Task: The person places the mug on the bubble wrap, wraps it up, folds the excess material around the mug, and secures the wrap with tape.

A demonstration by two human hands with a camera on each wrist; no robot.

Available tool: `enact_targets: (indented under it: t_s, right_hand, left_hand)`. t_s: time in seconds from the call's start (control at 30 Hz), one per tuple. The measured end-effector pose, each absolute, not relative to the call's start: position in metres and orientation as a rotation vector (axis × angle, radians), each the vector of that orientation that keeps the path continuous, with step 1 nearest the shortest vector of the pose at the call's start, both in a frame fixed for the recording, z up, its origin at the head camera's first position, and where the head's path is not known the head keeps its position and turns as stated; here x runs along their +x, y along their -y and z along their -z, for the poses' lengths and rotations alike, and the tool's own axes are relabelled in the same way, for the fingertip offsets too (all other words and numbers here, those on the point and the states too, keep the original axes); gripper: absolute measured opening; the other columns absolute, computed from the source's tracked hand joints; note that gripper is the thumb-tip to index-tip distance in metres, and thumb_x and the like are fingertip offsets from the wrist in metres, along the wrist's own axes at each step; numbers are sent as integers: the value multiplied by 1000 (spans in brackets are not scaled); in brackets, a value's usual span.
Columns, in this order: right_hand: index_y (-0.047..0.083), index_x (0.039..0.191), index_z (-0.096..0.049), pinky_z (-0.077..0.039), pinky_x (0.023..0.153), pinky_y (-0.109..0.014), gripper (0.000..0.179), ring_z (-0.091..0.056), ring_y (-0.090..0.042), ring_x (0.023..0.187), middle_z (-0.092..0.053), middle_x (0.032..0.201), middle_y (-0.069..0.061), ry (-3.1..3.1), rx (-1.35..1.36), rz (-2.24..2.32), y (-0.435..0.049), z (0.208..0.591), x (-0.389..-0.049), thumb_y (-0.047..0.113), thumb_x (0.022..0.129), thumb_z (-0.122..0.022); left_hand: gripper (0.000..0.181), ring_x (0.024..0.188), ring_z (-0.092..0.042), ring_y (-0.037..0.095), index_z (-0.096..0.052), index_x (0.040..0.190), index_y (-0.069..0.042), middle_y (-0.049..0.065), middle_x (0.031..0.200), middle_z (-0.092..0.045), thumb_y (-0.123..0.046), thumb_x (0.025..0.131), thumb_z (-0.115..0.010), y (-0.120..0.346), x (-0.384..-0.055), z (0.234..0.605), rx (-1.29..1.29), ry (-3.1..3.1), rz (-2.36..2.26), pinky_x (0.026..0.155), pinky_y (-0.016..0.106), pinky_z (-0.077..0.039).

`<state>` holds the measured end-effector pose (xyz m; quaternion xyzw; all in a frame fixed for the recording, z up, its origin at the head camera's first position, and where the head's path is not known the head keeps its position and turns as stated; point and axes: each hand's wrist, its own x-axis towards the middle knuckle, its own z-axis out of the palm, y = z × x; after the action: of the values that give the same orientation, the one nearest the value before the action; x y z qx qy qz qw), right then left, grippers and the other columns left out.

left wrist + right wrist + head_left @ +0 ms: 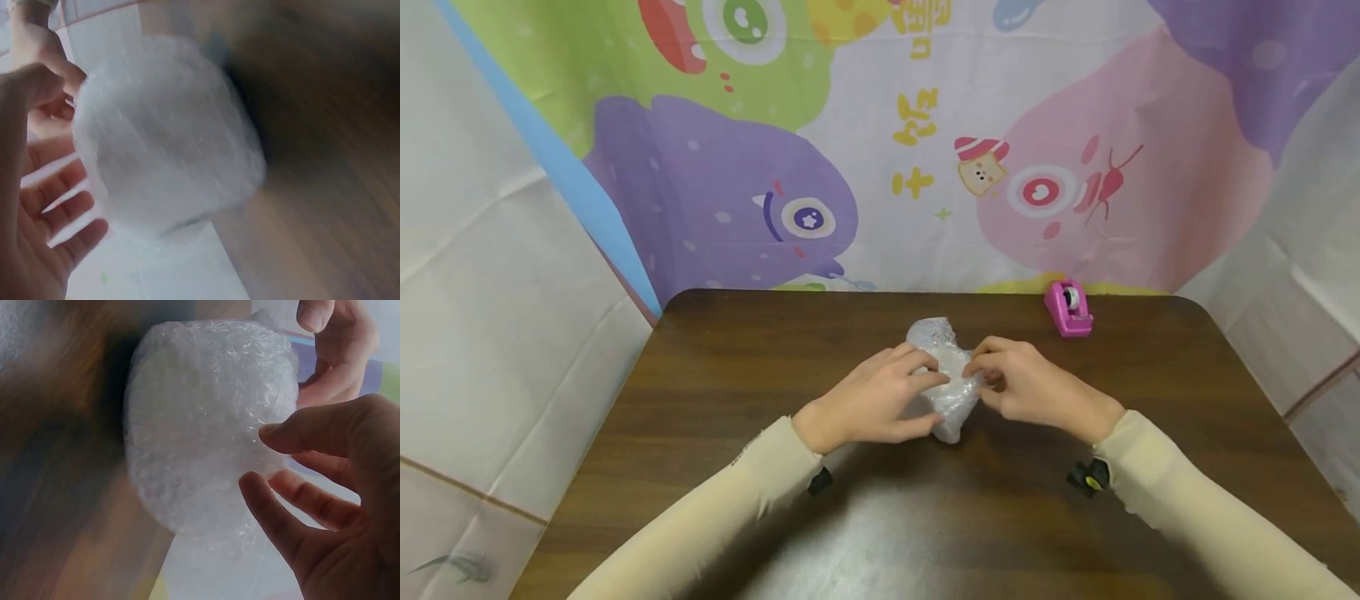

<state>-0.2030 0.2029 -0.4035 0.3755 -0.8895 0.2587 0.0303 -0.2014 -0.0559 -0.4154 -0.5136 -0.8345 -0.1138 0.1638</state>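
A bundle of clear bubble wrap (955,400) stands on the table, and a paler shape shows dimly through it in the right wrist view. My left hand (887,396) lies at its left and upper side with fingers spread, fingertips on or close to the wrap. On the other side my right hand (1026,383) has bent fingers. In the right wrist view its thumb and fingertips touch the wrapped bundle (206,431) but stand apart from each other. The left wrist view is blurred; there the bundle (162,144) hides some fingertips.
A pink tape dispenser (1067,310) stands at the back right of the brown wooden table (760,333). Behind the table hangs a cartoon-printed cloth (880,233). Pale walls rise at both sides.
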Motion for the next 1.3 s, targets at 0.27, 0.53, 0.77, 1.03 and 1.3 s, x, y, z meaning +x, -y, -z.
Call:
enact_targets:
  t_s: [0.27, 0.53, 0.77, 1.03, 1.3]
  right_hand:
    - [2, 102, -77, -58, 64, -21, 21, -64, -8, 73, -63, 90, -5, 2782, 1140, -773, -194, 399, -192, 2, 81, -81]
    - [0, 93, -73, -55, 61, -19, 19, -66, -12, 70, -68, 83, -6, 2717, 1096, -773, -181, 402, -186, 4, 77, -84]
    - [4, 88, -70, -55, 60, -19, 21, -63, -8, 68, -69, 77, -2, 2732, 1020, -787, -177, 401, -185, 7, 76, -87]
    - [8, 83, -69, -54, 60, -18, 25, -64, -6, 66, -71, 76, 0, 2729, 1009, -825, -175, 400, -186, 12, 75, -92]
    - [9, 86, -69, -54, 61, -19, 26, -63, -8, 69, -68, 79, 0, 2781, 1011, -823, -178, 399, -183, 15, 76, -92]
  left_hand:
    - [40, 99, -62, 18, -72, 116, -11, 1, 109, -67, -44, 93, -73, 42, -192, 413, -1405, 2350, 276, 93, 34, -54]
    - [42, 102, -63, 20, -69, 115, -9, 3, 111, -68, -42, 90, -77, 38, -188, 412, -1361, 2351, 290, 95, 34, -55]
    - [43, 102, -66, 17, -67, 113, -14, -1, 108, -69, -43, 86, -82, 37, -189, 415, -1333, 2392, 274, 87, 32, -56]
    - [46, 100, -67, 14, -68, 113, -16, -4, 106, -69, -42, 81, -88, 39, -192, 413, -1328, 2458, 234, 81, 31, -56]
    - [42, 97, -68, 13, -73, 111, -17, -5, 104, -71, -43, 81, -87, 38, -192, 411, -1359, 2509, 263, 79, 32, -55]
